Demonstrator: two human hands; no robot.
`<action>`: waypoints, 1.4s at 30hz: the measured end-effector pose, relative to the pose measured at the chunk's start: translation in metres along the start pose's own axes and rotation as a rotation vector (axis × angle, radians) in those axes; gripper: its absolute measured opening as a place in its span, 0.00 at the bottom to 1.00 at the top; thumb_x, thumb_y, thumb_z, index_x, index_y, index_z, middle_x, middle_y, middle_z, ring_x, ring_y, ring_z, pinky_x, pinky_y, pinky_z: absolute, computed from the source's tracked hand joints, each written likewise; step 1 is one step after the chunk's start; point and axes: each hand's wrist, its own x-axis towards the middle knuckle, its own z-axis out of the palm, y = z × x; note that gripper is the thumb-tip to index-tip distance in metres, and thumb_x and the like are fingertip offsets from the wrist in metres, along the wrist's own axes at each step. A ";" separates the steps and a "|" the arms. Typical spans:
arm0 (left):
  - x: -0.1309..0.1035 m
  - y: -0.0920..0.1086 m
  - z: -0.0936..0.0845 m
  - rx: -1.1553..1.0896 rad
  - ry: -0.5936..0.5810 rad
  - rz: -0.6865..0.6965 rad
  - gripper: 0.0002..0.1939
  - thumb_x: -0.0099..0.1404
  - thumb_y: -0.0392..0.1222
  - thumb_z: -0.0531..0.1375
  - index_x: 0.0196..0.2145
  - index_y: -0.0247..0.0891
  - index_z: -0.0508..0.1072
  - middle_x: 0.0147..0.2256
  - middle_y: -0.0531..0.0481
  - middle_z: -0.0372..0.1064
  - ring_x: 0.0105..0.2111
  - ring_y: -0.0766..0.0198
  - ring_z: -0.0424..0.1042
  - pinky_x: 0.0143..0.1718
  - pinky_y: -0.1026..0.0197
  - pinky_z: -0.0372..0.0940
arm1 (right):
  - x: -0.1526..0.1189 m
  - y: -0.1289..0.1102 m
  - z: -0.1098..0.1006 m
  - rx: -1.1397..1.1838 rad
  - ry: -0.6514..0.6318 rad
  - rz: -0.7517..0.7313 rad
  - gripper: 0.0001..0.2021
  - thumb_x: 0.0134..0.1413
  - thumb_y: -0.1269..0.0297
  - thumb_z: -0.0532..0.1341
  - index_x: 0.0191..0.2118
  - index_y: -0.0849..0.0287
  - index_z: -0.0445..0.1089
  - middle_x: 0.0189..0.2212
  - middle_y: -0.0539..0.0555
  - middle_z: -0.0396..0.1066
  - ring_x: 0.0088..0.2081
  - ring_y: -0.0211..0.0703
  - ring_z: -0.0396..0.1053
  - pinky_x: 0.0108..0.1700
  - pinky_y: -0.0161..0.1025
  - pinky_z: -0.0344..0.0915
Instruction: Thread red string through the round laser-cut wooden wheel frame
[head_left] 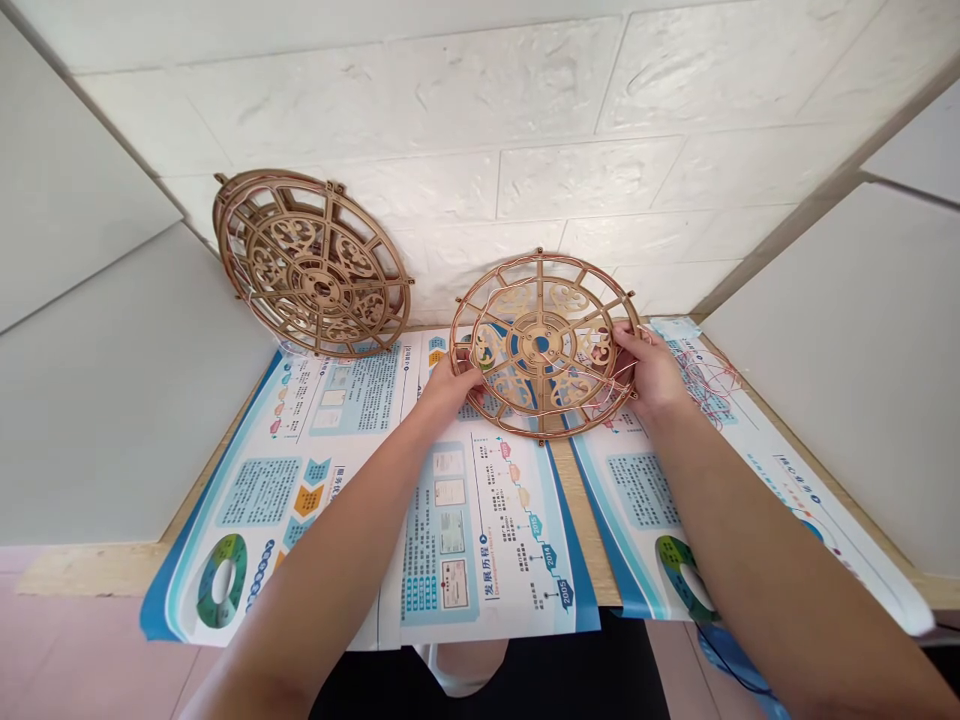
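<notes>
Between my hands is a round bronze-coloured openwork frame (541,320) with spokes, scroll patterns and a central hub, tilted up off the table. Thin reddish and white wires run around its rim and across its lower right. My left hand (452,388) is closed on the rim at the lower left. On the right side, my right hand (651,368) grips the rim, thumb on the near face and the other fingers partly hidden behind. Loose thin wire (709,378) trails in a tangle on the table beside my right hand.
Several similar round frames (319,270) lean stacked against the white brick-pattern wall (450,110) at the left. Printed poster sheets (480,540) cover the wooden table (589,510). Grey-white panels (90,400) close in both sides. A blue item (739,665) lies below the front edge at right.
</notes>
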 end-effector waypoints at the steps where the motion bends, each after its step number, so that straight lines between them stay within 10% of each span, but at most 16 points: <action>1: 0.000 0.000 0.000 0.011 0.006 -0.001 0.16 0.50 0.32 0.64 0.37 0.39 0.66 0.26 0.53 0.68 0.23 0.66 0.66 0.24 0.64 0.61 | 0.000 0.000 0.000 0.001 -0.004 0.001 0.15 0.40 0.58 0.74 0.33 0.54 0.70 0.26 0.49 0.72 0.25 0.43 0.72 0.26 0.40 0.72; 31: -0.001 0.002 0.006 0.282 0.165 0.034 0.16 0.52 0.30 0.67 0.31 0.41 0.63 0.23 0.55 0.65 0.20 0.65 0.65 0.24 0.61 0.65 | -0.003 -0.005 0.003 -0.049 0.005 0.006 0.15 0.43 0.56 0.74 0.32 0.53 0.69 0.24 0.48 0.71 0.25 0.43 0.71 0.26 0.39 0.72; 42: -0.003 0.002 0.007 -0.019 0.086 -0.001 0.22 0.51 0.30 0.67 0.43 0.39 0.65 0.31 0.49 0.75 0.31 0.56 0.78 0.34 0.52 0.76 | -0.009 -0.014 0.002 -0.082 -0.080 0.044 0.21 0.45 0.42 0.70 0.35 0.54 0.73 0.27 0.52 0.74 0.28 0.47 0.72 0.28 0.42 0.71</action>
